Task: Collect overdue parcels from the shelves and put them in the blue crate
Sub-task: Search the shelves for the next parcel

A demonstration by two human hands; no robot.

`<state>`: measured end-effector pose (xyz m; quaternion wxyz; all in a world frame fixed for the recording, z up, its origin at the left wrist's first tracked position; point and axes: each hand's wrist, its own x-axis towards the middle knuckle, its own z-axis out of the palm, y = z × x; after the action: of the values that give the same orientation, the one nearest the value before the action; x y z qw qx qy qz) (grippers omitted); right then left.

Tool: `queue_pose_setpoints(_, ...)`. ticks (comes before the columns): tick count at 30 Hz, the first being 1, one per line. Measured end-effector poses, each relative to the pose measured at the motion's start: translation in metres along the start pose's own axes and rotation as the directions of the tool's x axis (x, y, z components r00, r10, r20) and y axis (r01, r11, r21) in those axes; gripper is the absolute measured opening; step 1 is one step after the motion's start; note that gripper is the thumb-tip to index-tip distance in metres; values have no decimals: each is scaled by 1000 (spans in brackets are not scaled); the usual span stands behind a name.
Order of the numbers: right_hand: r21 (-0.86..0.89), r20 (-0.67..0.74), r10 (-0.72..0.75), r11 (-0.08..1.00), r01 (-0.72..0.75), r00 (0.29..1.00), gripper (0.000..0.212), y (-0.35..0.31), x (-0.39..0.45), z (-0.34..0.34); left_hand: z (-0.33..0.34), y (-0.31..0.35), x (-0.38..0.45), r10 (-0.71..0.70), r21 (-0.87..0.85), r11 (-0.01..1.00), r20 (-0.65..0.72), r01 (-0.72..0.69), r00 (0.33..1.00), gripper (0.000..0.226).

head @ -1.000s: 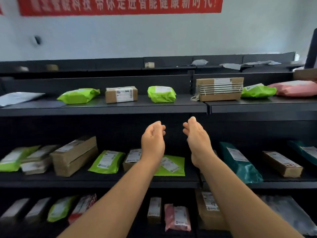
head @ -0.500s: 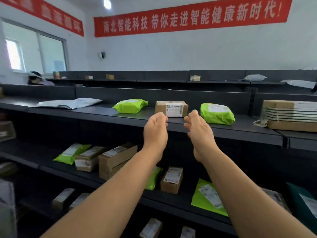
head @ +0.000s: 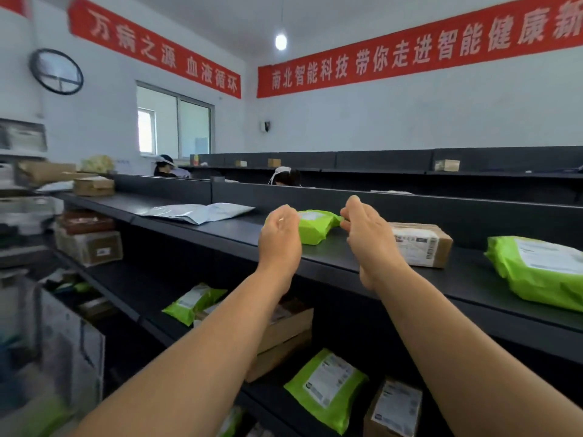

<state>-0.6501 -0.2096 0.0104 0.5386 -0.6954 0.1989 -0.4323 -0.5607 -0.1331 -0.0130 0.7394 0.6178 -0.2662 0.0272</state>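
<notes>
red banners (head: 410, 55) and a round clock (head: 56, 71) hang beside a window (head: 175, 126).

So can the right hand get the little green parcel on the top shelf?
Probably yes: the right hand hangs right beside the green parcel, nothing lies between them, and the top shelf is open in front.

Bright ceiling bulb (head: 280, 41), window (head: 174, 123) glare, blurred left edge, wide-angle bending

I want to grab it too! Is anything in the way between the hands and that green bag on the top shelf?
Nothing visible blocks it. The left hand and right hand sit on either side of the green bag, with the brown box off to the right.
</notes>
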Motion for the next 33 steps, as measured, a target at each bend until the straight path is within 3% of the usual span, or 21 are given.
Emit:
queue_pose_setpoints(3, -77, 1, 18, 997, -17, 1000, 38, 3, 19, 15, -7, -7, 29, -1, 25, 1000, 33, 1, 999, 28)
queue_pose_setpoints(11, -239, -112, 103, 962, -128, 988, 49, 12, 72, 44, -6, -33, 112, 26, 107, 993, 134, -41, 991, 29)
queue_pose_setpoints(14, -233, -148, 176, 950, -207, 973, 58, 22, 97, 59, -2, -52, 148, -30, 154, 988, 195, 0, 980, 55)
queue_pose_setpoints(17, -236, -217, 209, 937, -259, 953, 52, 34, 120, 73, 4, -67, 178, -121, 227, 972, 275, 58, 954, 61)
queue_pose_setpoints(21, -246, -303, 260, 908, -339, 917, 66, 46, 142, 85, 13, -83, 204, -224, 306, 947, 402, 100, 888, 61)
queue_pose_setpoints(29, -263, -355, 273, 888, -376, 894, 59, 72, 153, 95, 17, -95, 214, -226, 264, 960, 517, 97, 825, 37)
queue_pose_setpoints(33, -252, -349, 240, 907, -338, 906, 24, 76, 155, 93, 15, -99, 213, -190, 136, 981, 570, 137, 800, 37)
